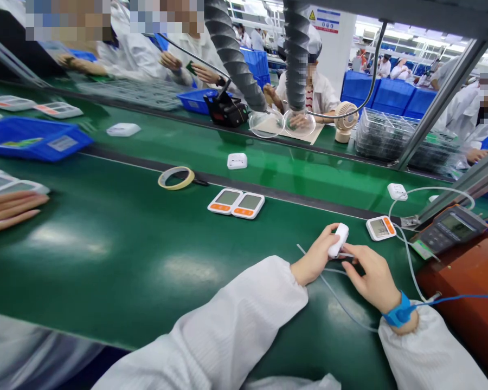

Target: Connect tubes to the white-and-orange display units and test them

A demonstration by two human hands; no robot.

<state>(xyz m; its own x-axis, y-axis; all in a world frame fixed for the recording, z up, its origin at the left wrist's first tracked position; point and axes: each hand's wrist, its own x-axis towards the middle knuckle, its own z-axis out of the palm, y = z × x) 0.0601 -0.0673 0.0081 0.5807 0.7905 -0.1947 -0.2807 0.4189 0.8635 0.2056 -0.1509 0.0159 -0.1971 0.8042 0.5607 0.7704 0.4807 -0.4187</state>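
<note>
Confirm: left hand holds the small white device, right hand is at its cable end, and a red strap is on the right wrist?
Not quite: the wrist strap is blue, not red, as the head view shows. The rest holds: the left hand holds the small white device, and the right hand is at its cable end.

device: small white oblong device [339,239], smooth rounded casing, no screen visible on the sides shown
pose: stood on its long edge, tilted, upper end leaning away toward the belt's far edge
state: lifted slightly off the green belt [146,260], pinched at both sides
cable: thin pale cable [329,290] running from its lower end, trailing across the belt toward the near edge
place: near the belt's right end
</note>
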